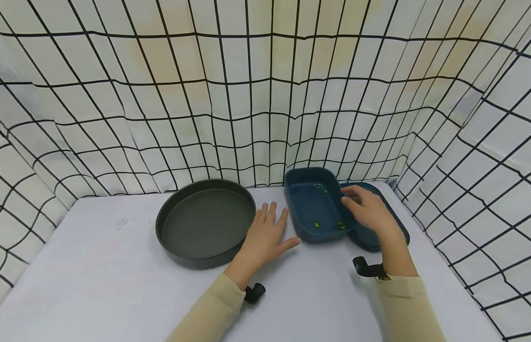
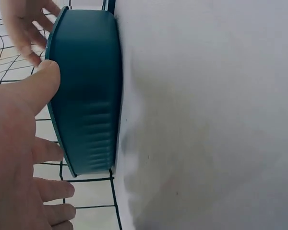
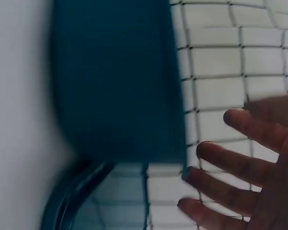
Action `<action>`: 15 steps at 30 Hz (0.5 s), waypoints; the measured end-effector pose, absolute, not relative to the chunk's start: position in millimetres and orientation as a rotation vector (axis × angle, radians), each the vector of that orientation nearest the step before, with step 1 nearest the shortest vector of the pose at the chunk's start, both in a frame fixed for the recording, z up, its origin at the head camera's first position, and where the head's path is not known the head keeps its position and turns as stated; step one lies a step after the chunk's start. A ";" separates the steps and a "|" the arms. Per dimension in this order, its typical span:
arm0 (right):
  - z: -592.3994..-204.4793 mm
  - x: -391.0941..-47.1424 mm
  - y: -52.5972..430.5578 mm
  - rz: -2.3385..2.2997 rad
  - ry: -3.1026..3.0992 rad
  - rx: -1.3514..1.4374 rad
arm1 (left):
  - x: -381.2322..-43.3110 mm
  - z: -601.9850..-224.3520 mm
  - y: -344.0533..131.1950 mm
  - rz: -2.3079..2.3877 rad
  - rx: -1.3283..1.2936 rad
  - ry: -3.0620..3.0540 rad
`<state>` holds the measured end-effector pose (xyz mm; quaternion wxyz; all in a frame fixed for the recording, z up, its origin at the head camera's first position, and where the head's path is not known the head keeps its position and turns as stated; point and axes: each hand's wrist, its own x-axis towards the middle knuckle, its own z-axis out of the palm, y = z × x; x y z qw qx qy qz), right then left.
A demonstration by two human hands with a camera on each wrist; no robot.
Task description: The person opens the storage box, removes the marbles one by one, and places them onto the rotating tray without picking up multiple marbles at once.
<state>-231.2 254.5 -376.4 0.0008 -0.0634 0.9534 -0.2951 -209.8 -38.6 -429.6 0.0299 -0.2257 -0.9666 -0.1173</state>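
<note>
A dark blue rectangular container (image 1: 318, 236) stands right of centre in the head view, with several small green pieces (image 1: 317, 225) and a small blue one (image 1: 295, 189) inside. My left hand (image 1: 265, 240) is spread between it and a round dark grey pan (image 1: 201, 221), fingers straight. In the left wrist view its thumb overlaps the rim of the container (image 2: 84, 72). Over the container's right rim hovers my right hand (image 1: 370, 211), fingers loosely bent and holding nothing. A flat dark blue lid (image 1: 370, 240) lies under that hand, partly hidden by the container.
Black grid netting over white sheets (image 1: 256, 109) rises behind the white table (image 1: 98, 266) and along both sides. Each wrist wears a small black camera; the left one (image 1: 254, 293) sits low over the table, the right one (image 1: 365, 267) near the lid.
</note>
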 end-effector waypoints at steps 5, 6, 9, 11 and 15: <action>-390.0 -222.3 289.8 -0.666 2.897 -0.183 | -211.1 -434.4 -25.5 -0.411 -0.726 -2.973; -394.0 -219.1 296.4 -0.618 2.847 -0.186 | -211.8 -435.0 -23.1 -0.410 -0.718 -2.980; -404.8 -212.5 309.2 -0.516 2.717 -0.203 | -214.2 -437.0 -19.1 -0.402 -0.689 -2.996; -409.0 -212.7 312.5 -0.467 2.671 -0.207 | -216.4 -438.9 -19.0 -0.402 -0.677 -2.999; -409.1 -219.8 314.3 -0.423 2.683 -0.216 | -219.0 -441.9 -20.2 -0.404 -0.668 -2.996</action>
